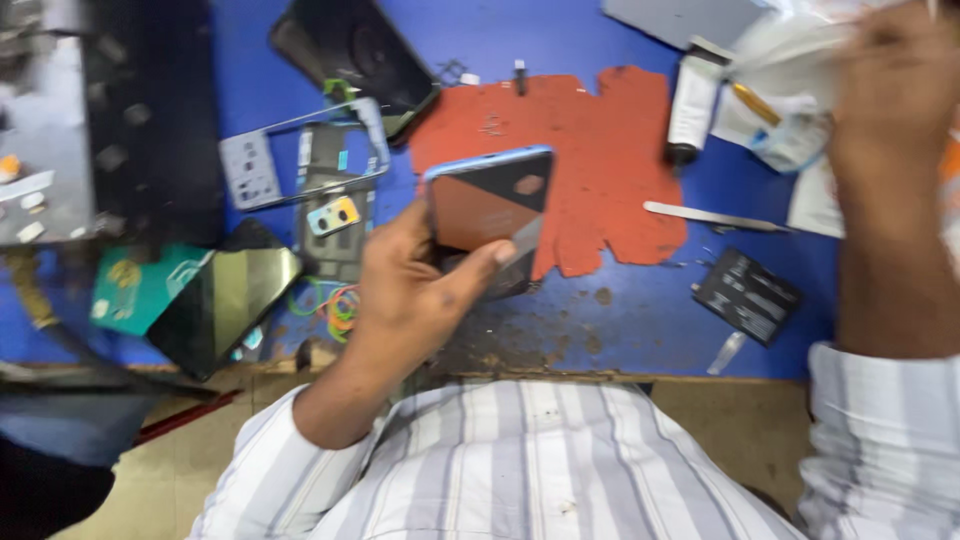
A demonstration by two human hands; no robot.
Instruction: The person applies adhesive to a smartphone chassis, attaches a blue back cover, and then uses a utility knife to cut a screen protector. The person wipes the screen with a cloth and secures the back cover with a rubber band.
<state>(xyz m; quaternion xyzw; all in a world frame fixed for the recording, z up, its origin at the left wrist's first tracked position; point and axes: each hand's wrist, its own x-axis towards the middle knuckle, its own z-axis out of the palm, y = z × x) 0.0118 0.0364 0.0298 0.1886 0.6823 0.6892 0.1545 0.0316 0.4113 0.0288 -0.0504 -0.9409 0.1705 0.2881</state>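
My left hand [415, 285] holds a smartphone [487, 200] with a light blue frame and a dark glossy face, raised a little above the blue work mat [620, 320]; thumb and fingers wrap its lower edge. My right hand [890, 80] is lifted at the top right corner, blurred, with its fingers closed on a white cloth or tissue [790, 55]. A worn red patch [590, 150] on the mat lies just behind the phone.
On the mat lie a phone middle frame [300, 150], a dark phone back [350, 45], a loose screen panel [220, 305], a green package [135, 290], coloured rubber bands [335, 300], a white tube [693, 100], metal tweezers [715, 216] and a black battery [747, 295].
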